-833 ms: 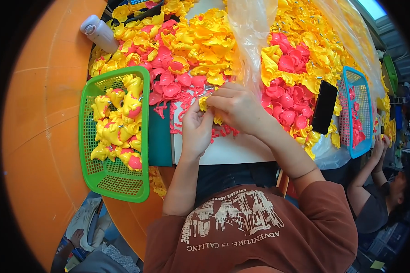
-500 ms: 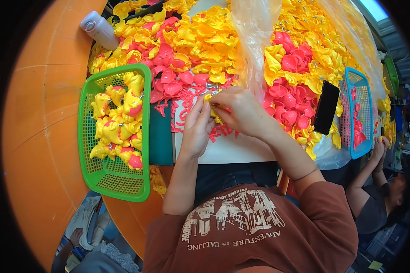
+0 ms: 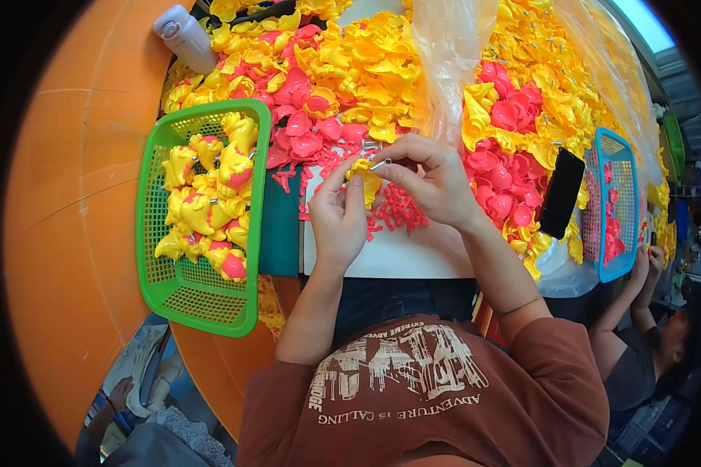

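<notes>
My left hand (image 3: 339,226) pinches a yellow plastic shell piece (image 3: 366,180) between thumb and fingers, above the white work surface (image 3: 343,261). From the right, my right hand (image 3: 440,187) grips a small shiny metal pin (image 3: 381,164) with thumb and forefinger, right at the upper edge of that piece. Whether the pin touches it, I cannot tell. Around and beneath my hands lie small pink plastic bits (image 3: 401,212). Just beyond them are a few more metal pins (image 3: 371,145) and a heap of pink cup-shaped shells (image 3: 300,144).
Left is a green basket (image 3: 258,226) with yellow-and-pink toy figures (image 3: 210,206). Yellow shells (image 3: 374,70) heap at the back by clear plastic sheeting (image 3: 448,70). A bottle (image 3: 187,43), a black phone (image 3: 561,193) and a blue basket (image 3: 619,268) stand around; another person (image 3: 631,342) works at right.
My hands have come slightly apart, and the yellow piece and metal pin now show between them. The whole view has shifted slightly.
</notes>
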Demonstrator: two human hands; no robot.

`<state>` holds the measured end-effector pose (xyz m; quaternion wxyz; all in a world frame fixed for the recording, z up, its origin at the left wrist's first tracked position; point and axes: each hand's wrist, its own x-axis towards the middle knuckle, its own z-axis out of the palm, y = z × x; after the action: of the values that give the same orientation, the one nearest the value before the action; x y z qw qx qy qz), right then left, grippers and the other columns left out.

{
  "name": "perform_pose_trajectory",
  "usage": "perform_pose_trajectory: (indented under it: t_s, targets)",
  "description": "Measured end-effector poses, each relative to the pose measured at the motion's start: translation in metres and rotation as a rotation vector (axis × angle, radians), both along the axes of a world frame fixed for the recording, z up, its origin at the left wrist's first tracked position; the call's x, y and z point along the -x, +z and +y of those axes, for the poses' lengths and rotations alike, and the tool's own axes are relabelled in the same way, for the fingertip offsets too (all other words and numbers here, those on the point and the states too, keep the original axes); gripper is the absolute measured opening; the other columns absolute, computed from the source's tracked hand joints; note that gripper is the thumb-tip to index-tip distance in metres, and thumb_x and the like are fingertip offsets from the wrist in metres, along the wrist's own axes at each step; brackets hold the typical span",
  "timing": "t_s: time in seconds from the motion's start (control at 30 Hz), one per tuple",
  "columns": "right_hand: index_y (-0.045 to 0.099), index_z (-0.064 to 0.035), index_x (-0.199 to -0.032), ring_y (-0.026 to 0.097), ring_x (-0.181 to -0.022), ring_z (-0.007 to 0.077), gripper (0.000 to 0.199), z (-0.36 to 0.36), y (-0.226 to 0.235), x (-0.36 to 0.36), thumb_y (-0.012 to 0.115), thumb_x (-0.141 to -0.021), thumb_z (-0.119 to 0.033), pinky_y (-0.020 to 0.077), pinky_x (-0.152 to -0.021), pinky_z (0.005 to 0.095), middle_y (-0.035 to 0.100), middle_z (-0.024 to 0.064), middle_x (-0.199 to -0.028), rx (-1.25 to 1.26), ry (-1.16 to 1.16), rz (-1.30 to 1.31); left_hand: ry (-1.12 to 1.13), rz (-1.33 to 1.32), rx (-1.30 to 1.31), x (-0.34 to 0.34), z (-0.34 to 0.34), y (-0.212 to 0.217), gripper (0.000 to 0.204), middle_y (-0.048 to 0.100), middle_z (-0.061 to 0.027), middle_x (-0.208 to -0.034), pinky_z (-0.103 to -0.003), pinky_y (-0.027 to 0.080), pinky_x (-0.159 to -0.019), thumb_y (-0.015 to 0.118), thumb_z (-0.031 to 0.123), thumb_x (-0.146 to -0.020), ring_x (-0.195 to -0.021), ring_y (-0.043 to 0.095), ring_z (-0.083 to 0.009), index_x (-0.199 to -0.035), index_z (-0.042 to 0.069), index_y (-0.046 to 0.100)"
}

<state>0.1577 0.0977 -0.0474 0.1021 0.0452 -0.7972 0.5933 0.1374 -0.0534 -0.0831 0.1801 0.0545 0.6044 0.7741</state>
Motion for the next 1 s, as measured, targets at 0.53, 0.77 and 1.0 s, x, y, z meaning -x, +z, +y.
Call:
perform_pose_trajectory:
  t_s: [0.53, 0.77, 1.0]
  targets:
    - [0.065, 0.0005, -0.083, 0.056, -0.065, 0.0139, 0.007, 0.0, 0.003, 0.002, 0.066, -0.077, -0.003, 0.0417, -0.055, 0.0242, 0.061, 0.0081, -0.075, -0.233, -0.001, 0.212, 0.162, 0.401, 0.268, -0.003, -0.001, 0.002, 0.026, 0.06, -0.0128, -0.091, -0.024, 0.053, -0.059, 0.048, -0.003, -0.087, -0.072, 0.064, -0.0135, -0.112, -0.006, 0.055]
    - [0.065, 0.0014, -0.081, 0.056, -0.065, 0.0143, 0.007, -0.008, 0.004, 0.001, 0.067, -0.076, -0.003, 0.0427, -0.055, 0.0257, 0.06, 0.0089, -0.073, -0.241, -0.051, 0.179, 0.168, 0.705, 0.412, -0.001, -0.003, -0.003, 0.023, 0.061, -0.011, -0.084, -0.022, 0.049, -0.051, 0.049, -0.002, -0.087, -0.063, 0.063, -0.0123, -0.108, -0.007, 0.057]
    - [0.065, 0.0012, -0.083, 0.056, -0.064, 0.0127, 0.01, -0.009, -0.003, 0.014, 0.067, -0.078, -0.006, 0.0438, -0.06, 0.0247, 0.061, 0.0078, -0.073, -0.167, 0.022, 0.147, -0.12, -0.12, -0.108, -0.005, -0.011, 0.004, 0.023, 0.063, -0.008, -0.083, -0.019, 0.044, -0.045, 0.048, 0.005, -0.091, -0.056, 0.061, -0.0116, -0.111, -0.005, 0.055]
